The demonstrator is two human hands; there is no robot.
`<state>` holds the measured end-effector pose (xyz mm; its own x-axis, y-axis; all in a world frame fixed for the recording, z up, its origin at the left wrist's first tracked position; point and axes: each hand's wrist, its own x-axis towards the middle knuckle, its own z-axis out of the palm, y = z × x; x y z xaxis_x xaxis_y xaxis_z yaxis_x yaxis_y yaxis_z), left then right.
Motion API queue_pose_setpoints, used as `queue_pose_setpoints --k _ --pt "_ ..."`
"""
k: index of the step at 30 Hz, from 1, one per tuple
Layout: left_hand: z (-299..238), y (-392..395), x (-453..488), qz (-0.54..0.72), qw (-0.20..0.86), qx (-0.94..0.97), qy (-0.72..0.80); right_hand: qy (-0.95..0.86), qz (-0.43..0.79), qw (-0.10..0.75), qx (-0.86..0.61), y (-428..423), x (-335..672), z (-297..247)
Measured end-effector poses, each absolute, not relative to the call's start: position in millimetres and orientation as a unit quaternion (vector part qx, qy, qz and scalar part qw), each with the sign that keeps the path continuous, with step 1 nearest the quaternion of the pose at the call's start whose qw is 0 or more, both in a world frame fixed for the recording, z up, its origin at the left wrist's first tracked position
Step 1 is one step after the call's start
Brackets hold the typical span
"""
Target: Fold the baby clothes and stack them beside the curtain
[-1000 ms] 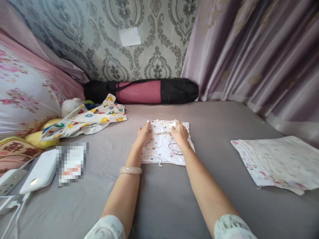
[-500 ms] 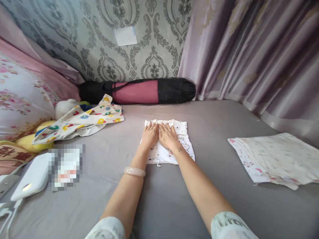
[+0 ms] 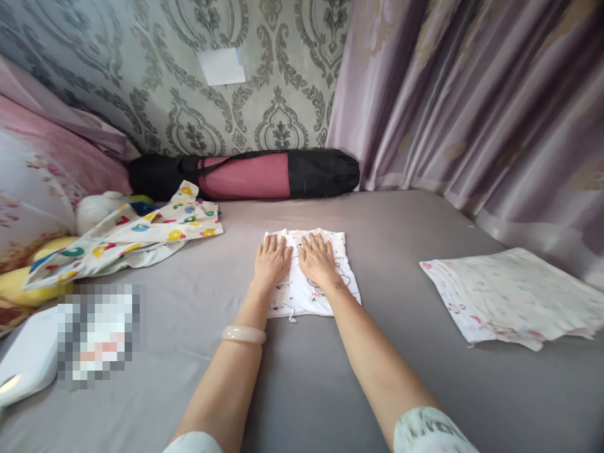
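Note:
A white printed garment (image 3: 293,290), folded into a compact rectangle, lies on the grey bed sheet (image 3: 311,384). A short white drawstring hangs from its near edge. My left hand (image 3: 272,261) rests palm down on its left part, fingers stretched out and pointing away from me. On the right part, my right hand (image 3: 318,259) lies flat too, with its fingers slightly apart. Part of a cartoon drawing on the cloth shows beside my right wrist; the rest is under the hands.
To the right lies a stack of folded pale clothes (image 3: 528,296). A patterned garment (image 3: 141,236) is spread at left near a white power bank-like device (image 3: 33,352) and a blurred-out item (image 3: 101,340). A pink and black rolled mat bag (image 3: 245,176) lies along the wall.
My hands have moved apart over the folded garment, the left one toward its left edge. The whole view has shifted slightly to the right.

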<state>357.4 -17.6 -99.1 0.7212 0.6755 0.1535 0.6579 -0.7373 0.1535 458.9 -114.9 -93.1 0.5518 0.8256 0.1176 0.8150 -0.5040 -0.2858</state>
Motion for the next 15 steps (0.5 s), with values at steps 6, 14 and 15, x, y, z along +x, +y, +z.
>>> queue_pose_setpoints --k 6,14,15 --pt "-104.7 -18.8 356.8 0.076 0.018 0.927 0.366 -0.472 0.032 0.143 -0.869 -114.5 456.2 -94.9" --pt "-68.1 0.5 362.5 -0.021 0.092 0.936 0.341 -0.502 0.173 0.103 -0.841 -122.3 485.7 -61.6" --pt "-65.6 2.3 363.8 -0.004 0.080 0.944 0.321 -0.509 0.145 0.108 -0.842 -126.7 492.2 -59.0"
